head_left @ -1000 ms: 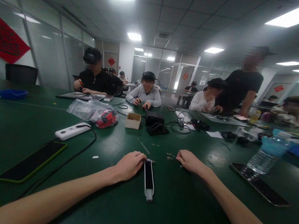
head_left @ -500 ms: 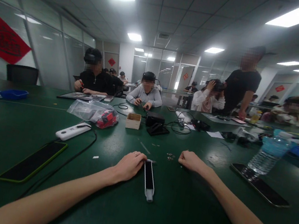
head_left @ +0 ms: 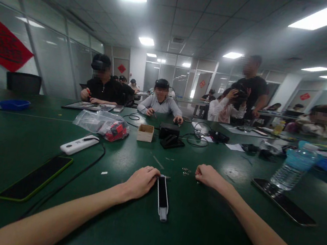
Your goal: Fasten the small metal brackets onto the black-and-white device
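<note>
A slim, flat device point(head_left: 162, 199) with a white rim, a dark face and a grey tip lies on the green table in front of me. My left hand point(head_left: 142, 182) rests at its far end, fingers bent and pressed together at its corner. A small thin metal piece shows just past that end. To the right, my right hand point(head_left: 206, 175) is closed with its knuckles up, low over the table. Whatever its fingers hold is hidden. Several small metal rings point(head_left: 186, 171) lie loose between my hands, nearer the right one.
On the left lie a green-edged phone point(head_left: 36, 178) and a white power bank point(head_left: 79, 145) with a black cable. Farther back are a plastic bag point(head_left: 101, 123), a small box point(head_left: 145, 133) and a black stand point(head_left: 172, 135). A water bottle point(head_left: 294, 166) stands by another phone point(head_left: 284, 202). Co-workers sit opposite.
My hands and the slim device hold their places. Across the table, one co-worker's hand has moved right, behind the black stand. The standing person has shifted left.
</note>
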{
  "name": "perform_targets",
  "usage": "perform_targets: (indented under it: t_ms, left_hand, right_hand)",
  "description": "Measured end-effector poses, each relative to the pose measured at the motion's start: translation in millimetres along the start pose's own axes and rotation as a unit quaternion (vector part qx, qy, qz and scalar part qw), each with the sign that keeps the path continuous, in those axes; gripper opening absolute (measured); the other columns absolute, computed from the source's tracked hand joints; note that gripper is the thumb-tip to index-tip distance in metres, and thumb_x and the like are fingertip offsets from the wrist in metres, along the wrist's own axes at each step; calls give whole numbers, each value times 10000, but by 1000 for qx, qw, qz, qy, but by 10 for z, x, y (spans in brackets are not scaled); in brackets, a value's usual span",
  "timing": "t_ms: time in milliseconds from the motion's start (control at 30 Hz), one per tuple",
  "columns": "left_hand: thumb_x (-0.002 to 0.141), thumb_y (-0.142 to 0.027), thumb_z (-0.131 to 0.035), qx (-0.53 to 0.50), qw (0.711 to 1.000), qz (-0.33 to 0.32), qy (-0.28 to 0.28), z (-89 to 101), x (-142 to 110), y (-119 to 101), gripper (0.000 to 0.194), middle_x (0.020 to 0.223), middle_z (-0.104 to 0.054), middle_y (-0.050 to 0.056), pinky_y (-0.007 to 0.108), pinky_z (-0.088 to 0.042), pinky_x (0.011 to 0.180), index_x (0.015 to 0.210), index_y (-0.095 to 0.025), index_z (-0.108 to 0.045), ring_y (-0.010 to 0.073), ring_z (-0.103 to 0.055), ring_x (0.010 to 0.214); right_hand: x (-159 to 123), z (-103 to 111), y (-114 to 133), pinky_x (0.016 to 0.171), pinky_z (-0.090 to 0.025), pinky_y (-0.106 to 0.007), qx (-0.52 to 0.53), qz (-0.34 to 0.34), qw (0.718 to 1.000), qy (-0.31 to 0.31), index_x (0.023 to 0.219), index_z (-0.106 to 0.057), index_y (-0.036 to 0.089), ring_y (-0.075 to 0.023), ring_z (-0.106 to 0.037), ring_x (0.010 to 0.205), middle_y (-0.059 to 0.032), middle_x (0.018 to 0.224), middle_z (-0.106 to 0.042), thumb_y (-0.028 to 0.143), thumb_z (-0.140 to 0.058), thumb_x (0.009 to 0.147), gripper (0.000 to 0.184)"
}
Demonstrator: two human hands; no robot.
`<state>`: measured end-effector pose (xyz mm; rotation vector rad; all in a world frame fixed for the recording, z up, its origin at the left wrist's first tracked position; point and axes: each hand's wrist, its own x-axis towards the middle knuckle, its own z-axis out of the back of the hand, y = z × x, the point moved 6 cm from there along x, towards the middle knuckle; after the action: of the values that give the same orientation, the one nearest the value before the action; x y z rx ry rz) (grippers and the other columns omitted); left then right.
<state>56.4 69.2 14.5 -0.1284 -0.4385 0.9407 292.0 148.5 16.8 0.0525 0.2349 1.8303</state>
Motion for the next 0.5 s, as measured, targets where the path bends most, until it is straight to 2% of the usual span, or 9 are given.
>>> perform_targets:
  t_ms: [300, 500]
  left_hand:
    - [905, -187, -373, -9, 1000, 2, 0, 16, -4, -3, 218, 1000, -585, 44, 297, -452, 809, 1045, -190, -539, 166, -543, 905]
    - [905, -188, -376, -14, 1000, 2, 3, 29, -11, -12, 210, 1003, -581, 42, 294, -456, 803, 1041, -192, -536, 161, -544, 902]
  right_hand:
    - [42, -98, -73, 577, -425, -229, 13, 4, 999, 41, 738, -679, 136, -181, -640, 708, -88, 773, -685, 259, -555, 759, 175]
    - [0, -77, 4, 571, -401, -229, 6, 21, 1000, 23, 733, -659, 148, -174, -627, 703, -74, 770, -671, 245, -544, 756, 152]
